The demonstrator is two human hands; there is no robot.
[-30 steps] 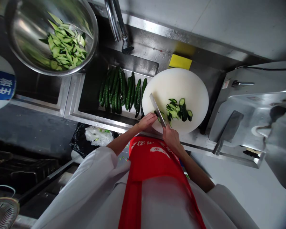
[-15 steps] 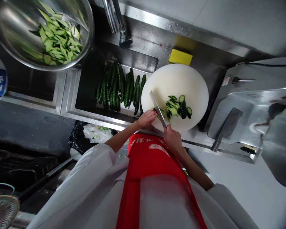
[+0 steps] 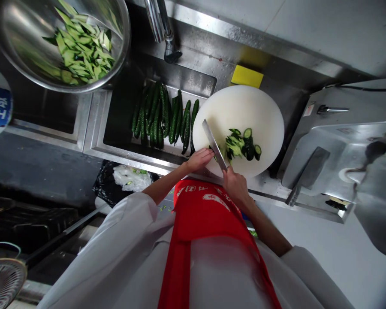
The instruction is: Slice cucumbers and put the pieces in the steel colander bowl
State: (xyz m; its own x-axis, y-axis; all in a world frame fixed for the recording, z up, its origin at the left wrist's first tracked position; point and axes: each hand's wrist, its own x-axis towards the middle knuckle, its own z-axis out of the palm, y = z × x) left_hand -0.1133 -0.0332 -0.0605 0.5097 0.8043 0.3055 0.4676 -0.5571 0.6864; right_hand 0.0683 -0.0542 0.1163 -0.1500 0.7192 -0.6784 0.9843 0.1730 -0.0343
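Observation:
On the round white cutting board [image 3: 244,103], my right hand [image 3: 236,184] is closed round the handle of a knife [image 3: 214,143]. Its blade slants up and left over the board. Close against the blade's left side, my left hand [image 3: 201,159] has its fingers curled on a cucumber, mostly hidden under them. Right of the blade lies a pile of cucumber slices [image 3: 234,143], with dark green cucumber chunks [image 3: 249,146] beside it. Whole cucumbers [image 3: 159,111] lie side by side in the sink, left of the board.
A steel bowl [image 3: 93,88] with cut cucumber stands at the upper left, near a faucet [image 3: 172,49]. Behind the board sits a yellow block [image 3: 247,76]. To the right, a cleaver [image 3: 309,174] rests on a steel machine [image 3: 324,98]. A black-lined bin [image 3: 104,184] is below the counter.
The whole view has shifted slightly, so the scene sits a little further right. Both hands keep almost the same place on the board, and the knife remains beside my left fingers.

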